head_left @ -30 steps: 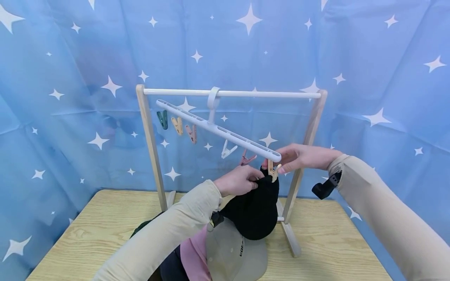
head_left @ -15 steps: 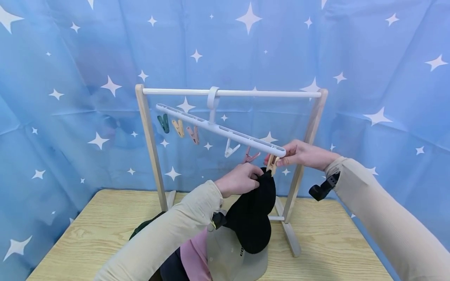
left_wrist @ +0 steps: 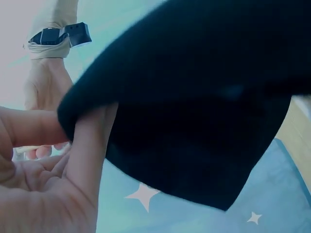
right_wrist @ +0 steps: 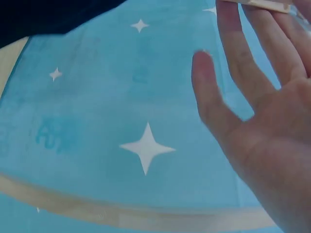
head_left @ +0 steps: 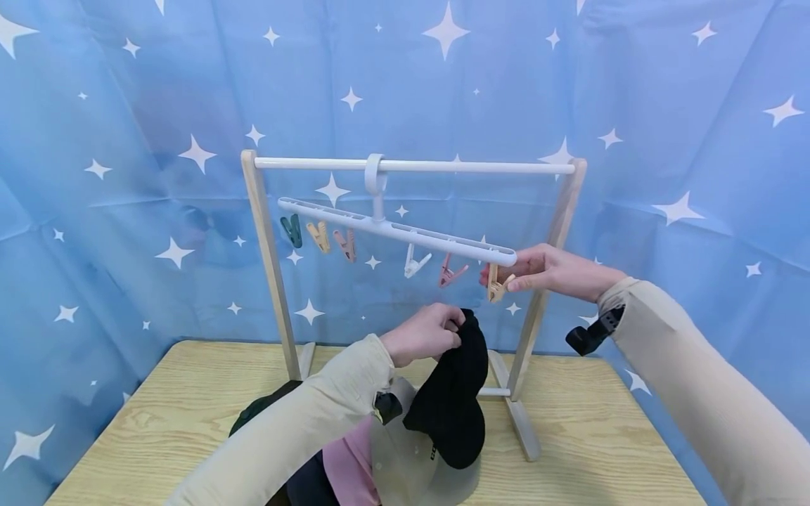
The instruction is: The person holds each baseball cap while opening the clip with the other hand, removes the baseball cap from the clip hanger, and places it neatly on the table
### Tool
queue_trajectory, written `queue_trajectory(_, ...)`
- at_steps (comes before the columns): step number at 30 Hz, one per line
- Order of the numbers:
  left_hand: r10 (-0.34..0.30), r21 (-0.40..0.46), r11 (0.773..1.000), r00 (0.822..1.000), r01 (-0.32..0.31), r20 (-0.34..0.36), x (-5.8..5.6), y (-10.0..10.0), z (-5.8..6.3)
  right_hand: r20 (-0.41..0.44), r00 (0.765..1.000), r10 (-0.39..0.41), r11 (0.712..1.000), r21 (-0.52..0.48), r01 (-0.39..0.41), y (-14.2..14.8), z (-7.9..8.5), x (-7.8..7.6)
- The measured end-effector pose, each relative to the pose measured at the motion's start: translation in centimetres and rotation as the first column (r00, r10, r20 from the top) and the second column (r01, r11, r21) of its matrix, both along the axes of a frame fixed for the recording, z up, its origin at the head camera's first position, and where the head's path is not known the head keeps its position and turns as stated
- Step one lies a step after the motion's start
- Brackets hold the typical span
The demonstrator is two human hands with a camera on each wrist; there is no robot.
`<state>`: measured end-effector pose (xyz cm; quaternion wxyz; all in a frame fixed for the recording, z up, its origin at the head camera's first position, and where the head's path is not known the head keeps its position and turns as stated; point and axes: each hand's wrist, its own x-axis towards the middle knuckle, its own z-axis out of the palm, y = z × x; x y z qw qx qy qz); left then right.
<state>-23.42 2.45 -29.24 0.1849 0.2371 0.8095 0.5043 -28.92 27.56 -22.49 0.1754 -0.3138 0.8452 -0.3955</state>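
Observation:
In the head view, my left hand pinches the edge of a black cap, which hangs down over the other caps. The left wrist view shows the cap's fabric folded over a finger and thumb. Up at the low right end of the white hanger, my right hand holds a pale orange clothespin between thumb and fingers. The cap hangs below that clothespin, apart from it. In the right wrist view the fingertips lie along the clothespin.
Several clips hang along the hanger, among them a pink clothespin, a white one and a green one. A wooden rack bears the hanger. A beige cap and a pink cap lie on the table.
The black cap has come away from the orange clothespin and dropped lower with my left hand. The hanger's right end has risen, and the clothespin's handles have spread apart.

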Motion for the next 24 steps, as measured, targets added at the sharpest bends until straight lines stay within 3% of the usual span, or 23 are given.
queue_trajectory(4, 0.013, 0.047, 0.999, 0.998, -0.016, 0.063, 0.3, -0.3, -0.5, 0.033, 0.999, 0.028, 1.0, -0.006, -0.028, 0.0, 0.2, 0.3)
queue_trajectory(10, 0.016, 0.126, 0.991, 0.986, -0.038, 0.166, 1.1, -0.5, -2.0, 0.048, 0.999, 0.007, 1.0, -0.006, -0.007, -0.1, 0.5, 0.5)
queue_trajectory(16, -0.001, 0.131, 0.991, 0.979, -0.026, 0.203, 1.9, -0.4, -4.2, 0.045, 0.999, -0.005, 0.999, -0.041, 0.007, -0.4, 0.9, 0.8)
queue_trajectory(24, -0.016, 0.167, 0.986, 0.971, -0.025, 0.237, 3.3, -0.4, -6.6, -0.029, 0.997, -0.069, 0.99, -0.122, 0.065, -0.9, 1.3, 1.0)
